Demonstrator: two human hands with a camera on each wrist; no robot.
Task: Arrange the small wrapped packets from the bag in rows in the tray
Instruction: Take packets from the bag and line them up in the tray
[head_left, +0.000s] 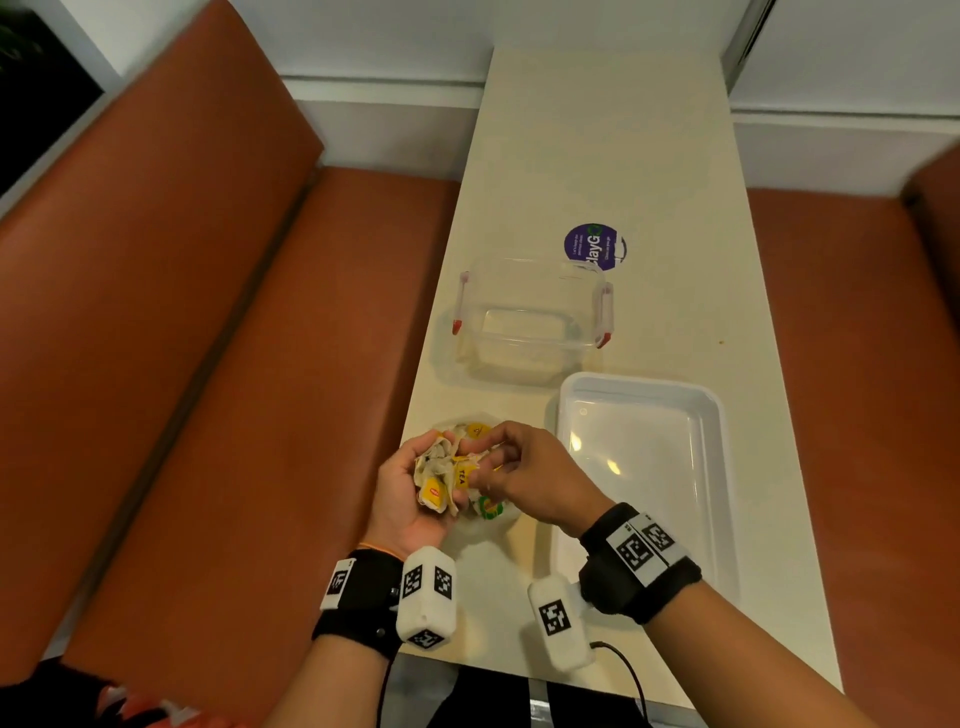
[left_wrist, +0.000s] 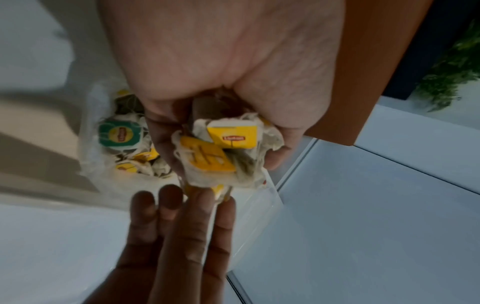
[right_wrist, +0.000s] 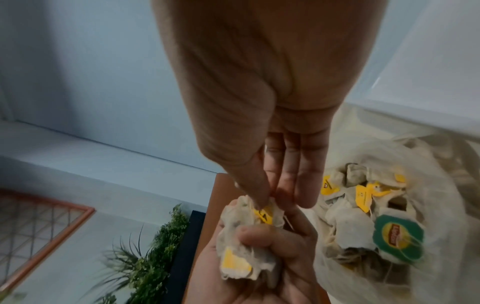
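My left hand (head_left: 423, 486) is palm up over the table's near left edge and grips a bunch of crumpled tea bags (head_left: 439, 480) with yellow tags (left_wrist: 221, 152). My right hand (head_left: 480, 460) reaches across from the right. Its thumb and forefinger pinch one tea bag (right_wrist: 259, 207) at the top of that bunch. Right under both hands lies the clear plastic bag (head_left: 485, 512), with several more tea bags (right_wrist: 363, 216) inside. The white tray (head_left: 641, 382) stands just right of the hands, with nothing in it.
A clear lidless container (head_left: 530, 317) with red clips stands behind the bag, and a purple round sticker (head_left: 595, 247) lies beyond it. The cream table (head_left: 597, 130) is narrow, with orange benches (head_left: 234, 338) on both sides.
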